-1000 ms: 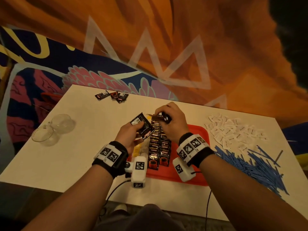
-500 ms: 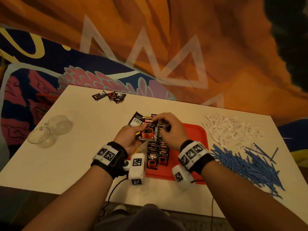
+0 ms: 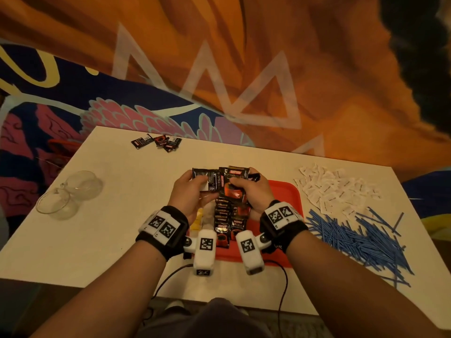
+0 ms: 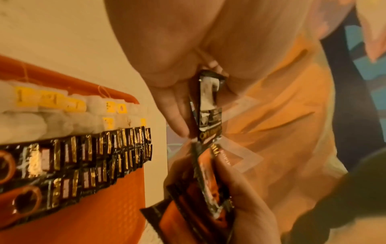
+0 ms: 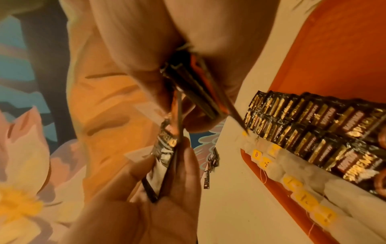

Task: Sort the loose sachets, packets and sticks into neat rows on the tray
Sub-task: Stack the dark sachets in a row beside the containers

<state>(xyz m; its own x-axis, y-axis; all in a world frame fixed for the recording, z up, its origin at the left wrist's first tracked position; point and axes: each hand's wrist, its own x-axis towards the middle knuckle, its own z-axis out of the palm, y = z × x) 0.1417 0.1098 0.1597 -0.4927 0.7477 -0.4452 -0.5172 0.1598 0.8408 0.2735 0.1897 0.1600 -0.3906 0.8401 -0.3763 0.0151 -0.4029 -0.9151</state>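
Black sachets pinched between both raised hands.

bare tabletop left of tray, blue sticks crowding right

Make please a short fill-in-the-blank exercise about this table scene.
1. The tray is ____ in colour.
2. The pile of thin sticks on the table's right is ____.
3. Both hands hold black coffee ____ above the tray.
4. The two empty glass bowls lie to the ____ of the tray.

Answers: red; blue; sachets; left
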